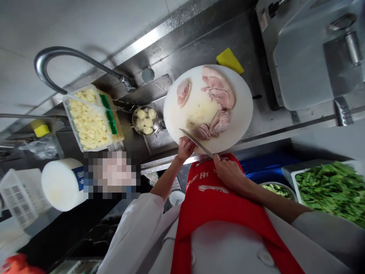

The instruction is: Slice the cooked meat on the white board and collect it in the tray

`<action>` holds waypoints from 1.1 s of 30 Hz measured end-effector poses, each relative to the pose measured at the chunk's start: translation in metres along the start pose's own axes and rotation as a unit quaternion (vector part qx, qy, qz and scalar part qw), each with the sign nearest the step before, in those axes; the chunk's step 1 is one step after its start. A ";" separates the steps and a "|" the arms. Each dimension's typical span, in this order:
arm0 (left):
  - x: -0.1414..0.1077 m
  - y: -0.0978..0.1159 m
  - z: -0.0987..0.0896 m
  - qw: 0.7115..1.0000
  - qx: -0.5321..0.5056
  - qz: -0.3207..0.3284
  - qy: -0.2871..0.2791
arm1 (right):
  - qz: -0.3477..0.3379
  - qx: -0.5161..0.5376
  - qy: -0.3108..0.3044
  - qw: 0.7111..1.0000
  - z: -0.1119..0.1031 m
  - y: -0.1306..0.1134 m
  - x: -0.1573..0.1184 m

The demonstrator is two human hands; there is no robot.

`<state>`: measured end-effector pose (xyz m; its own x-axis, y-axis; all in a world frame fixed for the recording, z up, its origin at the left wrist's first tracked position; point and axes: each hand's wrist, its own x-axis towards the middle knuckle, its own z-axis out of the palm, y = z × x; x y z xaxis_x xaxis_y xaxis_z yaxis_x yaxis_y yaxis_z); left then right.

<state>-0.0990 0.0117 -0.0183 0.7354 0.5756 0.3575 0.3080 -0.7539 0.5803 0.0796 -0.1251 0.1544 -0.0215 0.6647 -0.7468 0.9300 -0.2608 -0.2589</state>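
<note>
On the round white cutting board, my right hand grips the handle of a knife. The blade points to the upper left, over the near edge of the board. My left hand is closed beside the blade near its tip, fingers curled; what they hold, if anything, is hidden. Just past the blade lie thin meat slices, touching a darker piece of meat. A larger pale slab of meat with skin curves along the right side. A smaller meat piece sits at the upper left.
Left of the board stand a metal bowl with pale yellow chunks and a plastic container of pale cubes below a curved faucet. A yellow sponge touches the board's far side. Crated greens are at right; a person's white hat is at left.
</note>
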 end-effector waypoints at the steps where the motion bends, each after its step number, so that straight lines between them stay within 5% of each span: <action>1: 0.000 0.000 0.000 1.000 0.001 0.003 0.006 | -0.001 0.001 0.004 1.000 0.000 0.000 0.001; 7: 0.002 0.001 0.000 0.999 0.040 0.022 0.021 | -0.004 0.018 0.004 1.000 0.004 0.004 0.002; 14: 0.001 0.000 -0.002 0.999 0.047 0.010 0.022 | -0.010 0.034 0.050 0.998 -0.016 -0.010 0.047; 21: -0.001 0.000 -0.001 0.999 0.025 -0.006 0.023 | 0.003 0.038 -0.013 0.999 0.000 -0.002 -0.005; 33: 0.000 0.003 -0.002 0.999 0.023 -0.044 0.011 | 0.008 0.050 -0.018 0.999 0.010 0.001 -0.003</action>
<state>-0.0989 0.0101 -0.0152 0.6905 0.6474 0.3227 0.3989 -0.7130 0.5767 0.0774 -0.1348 0.1504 -0.0215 0.6351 -0.7721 0.8891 -0.3411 -0.3052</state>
